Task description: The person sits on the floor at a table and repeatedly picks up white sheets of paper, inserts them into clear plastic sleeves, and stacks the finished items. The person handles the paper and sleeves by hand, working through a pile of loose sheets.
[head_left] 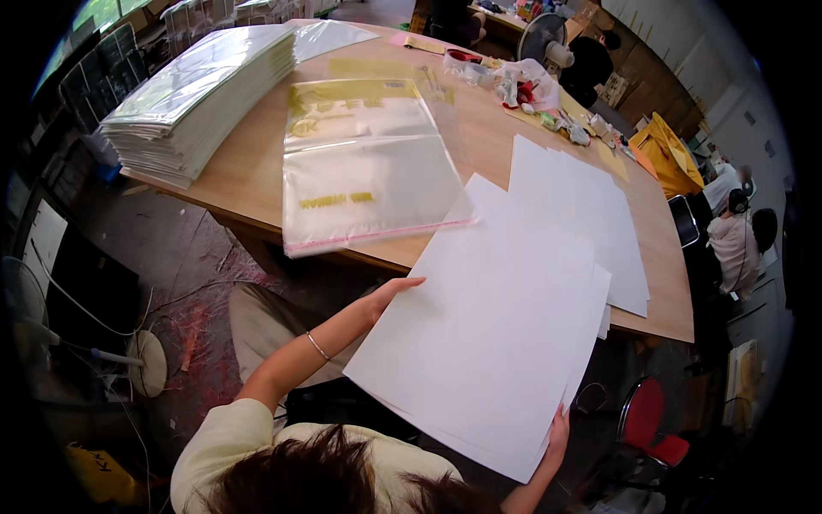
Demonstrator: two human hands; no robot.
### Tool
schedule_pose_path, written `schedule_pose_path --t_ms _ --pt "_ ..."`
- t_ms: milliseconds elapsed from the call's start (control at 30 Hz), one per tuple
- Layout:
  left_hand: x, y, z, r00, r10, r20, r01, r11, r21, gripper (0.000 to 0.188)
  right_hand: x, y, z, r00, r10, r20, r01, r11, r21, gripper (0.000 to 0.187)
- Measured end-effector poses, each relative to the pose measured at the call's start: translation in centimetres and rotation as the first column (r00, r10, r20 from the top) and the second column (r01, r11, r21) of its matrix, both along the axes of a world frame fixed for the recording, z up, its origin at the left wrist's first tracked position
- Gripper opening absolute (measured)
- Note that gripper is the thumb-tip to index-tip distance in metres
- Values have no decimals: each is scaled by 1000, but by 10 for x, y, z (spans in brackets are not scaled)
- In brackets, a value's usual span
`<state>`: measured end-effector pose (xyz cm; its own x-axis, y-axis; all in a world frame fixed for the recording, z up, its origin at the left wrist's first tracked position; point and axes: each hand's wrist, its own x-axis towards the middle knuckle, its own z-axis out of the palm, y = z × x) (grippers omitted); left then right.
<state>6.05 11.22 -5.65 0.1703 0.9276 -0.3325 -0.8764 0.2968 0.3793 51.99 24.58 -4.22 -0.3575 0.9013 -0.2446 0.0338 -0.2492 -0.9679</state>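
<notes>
A few large white paper sheets (479,334), slightly out of line with each other, are held tilted at the table's near edge. My left hand (392,298) is closed on their left edge, thumb on top and the other fingers hidden underneath. At the lower right edge, my right hand (555,437) grips the sheets, its fingers partly hidden. More white sheets (591,223) lie loosely on the table beyond, partly covered by the held ones. Left of these is a pile of clear plastic bags (368,171) with yellow print and a pinkish strip along the near edge.
A tall stack of plastic-wrapped white sheets (205,86) fills the left of the wooden table (235,163). Clutter with tape rolls (462,56) lines the far edge. A fan (541,38) and other people are beyond. A red chair (648,424) stands at the right.
</notes>
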Motion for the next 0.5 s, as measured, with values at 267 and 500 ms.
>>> schedule_pose_path --t_ms 267,500 --pt "9 5 -23 991 -76 -114 70 996 -58 49 -19 -10 29 944 104 -312 -196 940 -279 54" --pt "19 2 5 986 -135 -101 122 984 -128 47 0 0 19 994 101 46 -93 983 -159 49"
